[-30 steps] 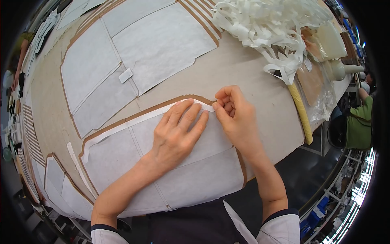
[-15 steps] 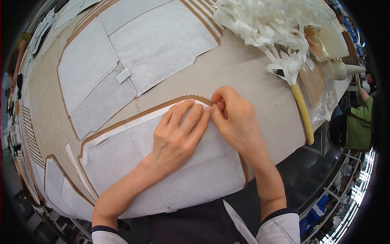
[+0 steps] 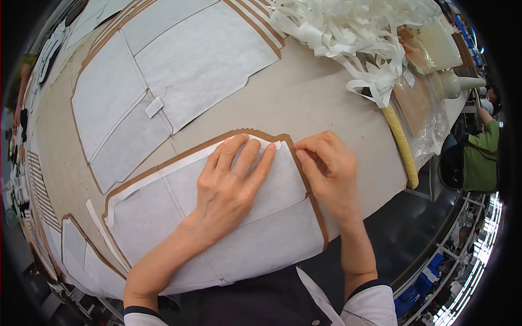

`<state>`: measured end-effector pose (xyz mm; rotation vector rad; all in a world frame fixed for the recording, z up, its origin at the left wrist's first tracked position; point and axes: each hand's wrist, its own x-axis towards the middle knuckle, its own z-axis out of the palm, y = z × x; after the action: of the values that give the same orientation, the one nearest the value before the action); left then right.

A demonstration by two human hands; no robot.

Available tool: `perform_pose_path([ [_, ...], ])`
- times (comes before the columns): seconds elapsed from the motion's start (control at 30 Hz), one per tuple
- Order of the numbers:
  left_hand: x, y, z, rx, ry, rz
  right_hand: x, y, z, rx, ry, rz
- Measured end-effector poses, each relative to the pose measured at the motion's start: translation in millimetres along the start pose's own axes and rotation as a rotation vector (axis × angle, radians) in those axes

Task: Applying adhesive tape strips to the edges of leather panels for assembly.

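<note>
A white-backed panel with a brown edge (image 3: 317,212) and sewn seams lies in front of me. Along its far edge runs a narrow white tape strip (image 3: 179,162), which ends near the far right corner. My left hand (image 3: 227,179) rests palm down on the panel, fingers spread, the fingertips pressing on the tape. Just right of that corner, my right hand (image 3: 331,171) has thumb and forefinger pinched together beside the brown edge. Whatever is between them, if anything, is too small to make out.
Beyond lies a larger white-backed panel (image 3: 190,70) with a small white tag (image 3: 154,107). Tangled white strips (image 3: 348,32) are heaped at the far right, near a yellow-wrapped roll (image 3: 399,146) and a nozzled bottle (image 3: 451,85). A person in green (image 3: 481,157) sits at right.
My right hand has drawn away from my left hand, to the right and slightly nearer, uncovering the panel's corner and the tape's end. My left hand stays on the tape.
</note>
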<state>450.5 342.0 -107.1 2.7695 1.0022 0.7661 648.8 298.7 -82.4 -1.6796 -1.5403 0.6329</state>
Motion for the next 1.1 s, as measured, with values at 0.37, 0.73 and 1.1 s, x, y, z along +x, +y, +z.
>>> perform_pose_path([
  [0.37,-2,1,-1,0.004,-0.007,-0.004,-4,4,4,-0.034,0.022,-0.093],
  [0.73,2,4,-1,0.005,-0.030,0.006,-4,6,4,-0.074,0.031,-0.145],
  [1.1,-42,5,-46,-0.077,-0.114,-0.051,-12,-9,22,-0.441,-0.049,-0.408],
])
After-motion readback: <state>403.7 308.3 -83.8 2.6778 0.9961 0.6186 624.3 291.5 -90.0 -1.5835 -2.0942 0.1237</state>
